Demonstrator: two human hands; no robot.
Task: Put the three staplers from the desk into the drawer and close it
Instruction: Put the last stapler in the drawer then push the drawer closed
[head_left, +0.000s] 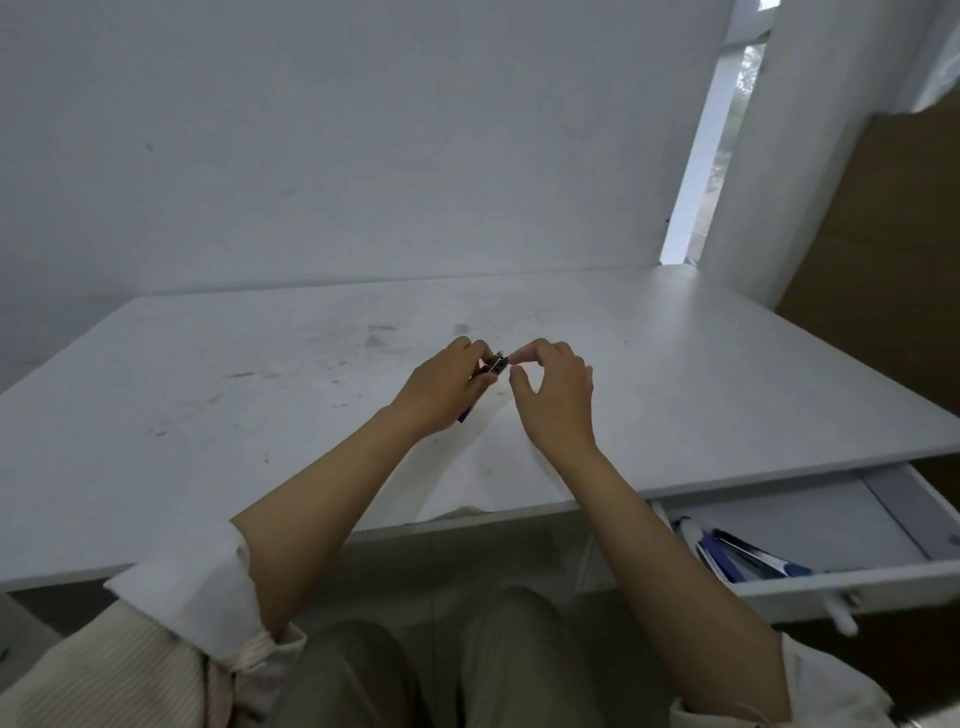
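Above desk (208, 395), left hand (441, 387) round stapler (497, 362), metal end rightward.

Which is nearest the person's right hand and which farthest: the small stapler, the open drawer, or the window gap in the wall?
From the right hand, nearest first:
1. The stapler, held in the left hand, right beside its fingertips.
2. The drawer, open at the desk's lower right.
3. The window gap, up in the back wall, to the right.

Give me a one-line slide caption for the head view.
Left hand holds a stapler above the desk, right hand at its tip; drawer open.
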